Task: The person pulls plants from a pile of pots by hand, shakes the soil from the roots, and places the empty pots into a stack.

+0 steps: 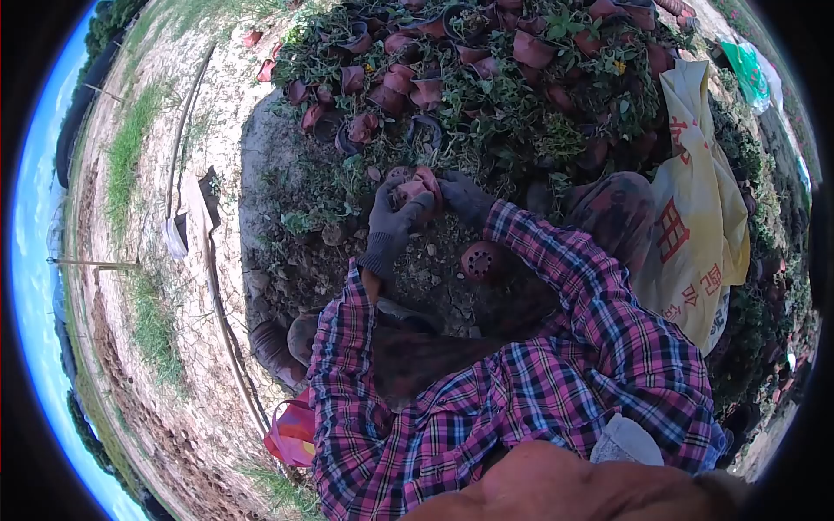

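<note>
My left hand (393,227), in a grey glove, has its fingers closed round a crumpled reddish-brown plastic plant pot (417,189). On the pot's other side, my right hand (466,200), gloved as well, grips its edge; some of those fingers are hidden. Below my right hand another plant pot (482,261) lies on the soil with its holed base showing. A large heap of used pots and wilted plants (434,87) begins just beyond my hands.
A yellow-white sack with red lettering (695,226) stands at my right. Nested pots (276,352) lie by my left knee, near a red bag (292,431). A long-handled hoe (208,252) rests on the dry ground at left. A green bag (745,74) lies far right.
</note>
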### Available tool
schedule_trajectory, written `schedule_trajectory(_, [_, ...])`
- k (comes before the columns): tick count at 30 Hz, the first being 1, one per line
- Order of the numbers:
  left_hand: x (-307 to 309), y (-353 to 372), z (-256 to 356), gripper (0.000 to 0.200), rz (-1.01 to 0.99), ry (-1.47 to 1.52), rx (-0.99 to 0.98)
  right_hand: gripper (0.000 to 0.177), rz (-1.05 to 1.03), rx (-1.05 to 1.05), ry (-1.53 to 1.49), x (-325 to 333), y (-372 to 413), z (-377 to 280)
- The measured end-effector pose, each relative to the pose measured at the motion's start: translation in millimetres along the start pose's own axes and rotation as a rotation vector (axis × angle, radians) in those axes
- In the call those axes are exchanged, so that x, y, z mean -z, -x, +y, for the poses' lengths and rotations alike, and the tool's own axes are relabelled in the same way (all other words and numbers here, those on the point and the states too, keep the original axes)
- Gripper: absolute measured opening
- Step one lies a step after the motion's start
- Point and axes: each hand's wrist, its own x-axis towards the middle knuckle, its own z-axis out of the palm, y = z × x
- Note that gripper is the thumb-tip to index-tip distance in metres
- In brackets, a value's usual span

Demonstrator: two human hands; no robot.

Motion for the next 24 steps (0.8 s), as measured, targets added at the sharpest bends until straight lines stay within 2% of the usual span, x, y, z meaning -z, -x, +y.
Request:
schedule_trajectory(1, [0,-2,0,0.061,0.041,0.131,0.152,0.038,0.077,-0.179,-0.153,-3,-1,-2])
schedule_trajectory(2, [-2,5,11,0.049,0.023,0.274,0.232,0.037,0.020,-0.106,-0.004,-1,-1,-3])
schedule_trajectory(5, [7,6,20,0.050,-0.086,0.432,0.130,0.034,-0.139,0.109,0.420,4,7,-6])
schedule_trajectory(6, [8,7,22,0.052,-0.037,0.490,0.086,0.034,-0.164,0.188,0.513,7,8,-14])
schedule_trajectory(8, [11,7,23,0.051,-0.038,0.382,0.038,0.035,-0.209,0.343,0.701,13,13,-31])
schedule_trajectory(10, [9,8,21,0.050,-0.042,0.286,-0.001,0.033,-0.234,0.184,0.387,16,11,-29])
schedule_trajectory(11, [8,10,30,0.047,-0.060,0.239,0.040,0.032,-0.241,0.106,0.228,17,9,-26])
schedule_trajectory(13, [1,22,51,0.040,-0.094,0.150,0.134,0.032,-0.086,0.434,0.400,25,-4,6])
schedule_trajectory(14, [5,21,49,0.039,-0.181,0.226,0.147,0.032,-0.010,0.596,0.488,33,-12,22])
schedule_trajectory(17, [16,11,35,0.037,-0.141,0.164,0.192,0.036,-0.068,0.351,0.301,54,-25,45])
schedule_trajectory(18, [20,12,36,0.047,-0.174,0.130,0.193,0.038,-0.070,0.521,0.426,53,-14,26])
schedule_trajectory(21, [7,27,49,0.055,-0.292,0.222,0.199,0.041,-0.164,0.446,0.727,48,-5,7])
schedule_trajectory(24, [-1,29,32,0.059,-0.313,0.393,0.168,0.036,-0.043,-0.017,0.125,20,12,-36])
